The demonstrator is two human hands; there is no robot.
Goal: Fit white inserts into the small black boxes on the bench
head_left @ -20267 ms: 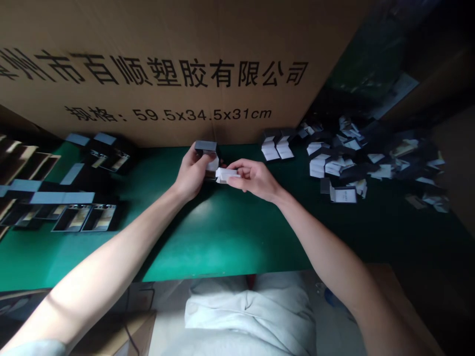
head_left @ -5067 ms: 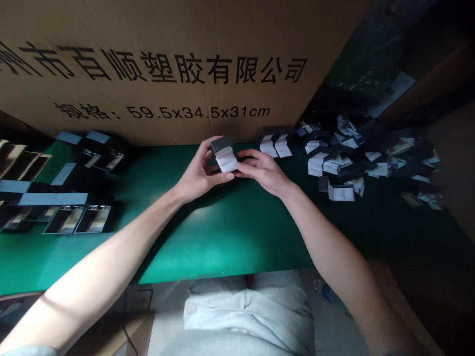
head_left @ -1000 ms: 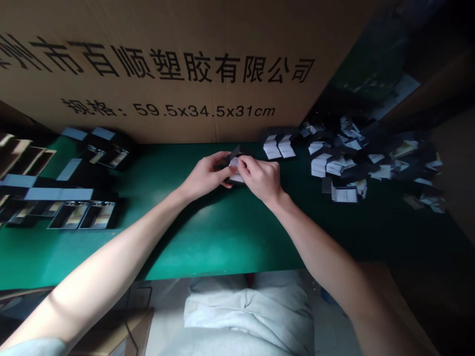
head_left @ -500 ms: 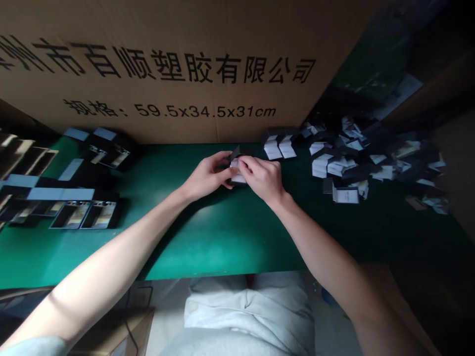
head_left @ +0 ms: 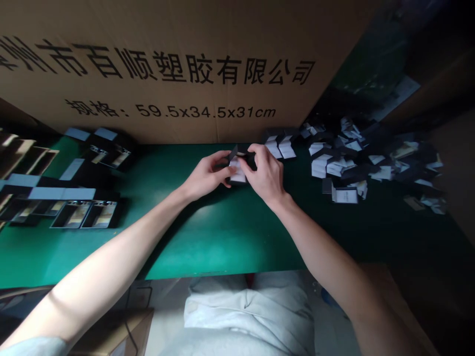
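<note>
Hands at work over a green desk (head_left: pixel 222 247); clock directions are taken from the held box, with 12 o'clock pointing away from the wearer. The small black hinged box (head_left: pixel 238 174), lined in white, lies at the hub, between the two hands, its dark lid raised; whether its base rests on the desk cannot be told. The left hand (head_left: pixel 211 174), at 9 o'clock, is closed about the box's left side, its thumb at the white lining. The right hand (head_left: pixel 266 170), at 3 o'clock, has its thumb tip at the box and its forefinger arched above, with a narrow space between them; whether it pinches any part cannot be told. At 2 o'clock stand two open black boxes with white linings (head_left: pixel 286 148), side by side. At 3 o'clock spreads a heap of similar boxes (head_left: pixel 336 165), many with lids raised; just past 3 o'clock, at the heap's near edge, lies an open box with a printed white panel (head_left: pixel 346 195). Between 8 and 10 o'clock stand larger black boxes with blue-grey flaps (head_left: pixel 77 194). At 12 o'clock rises a brown cardboard carton (head_left: pixel 208 29) bearing Chinese characters. At 6 o'clock, below the desk edge, appears pale grey clothing (head_left: pixel 248 311).
</note>
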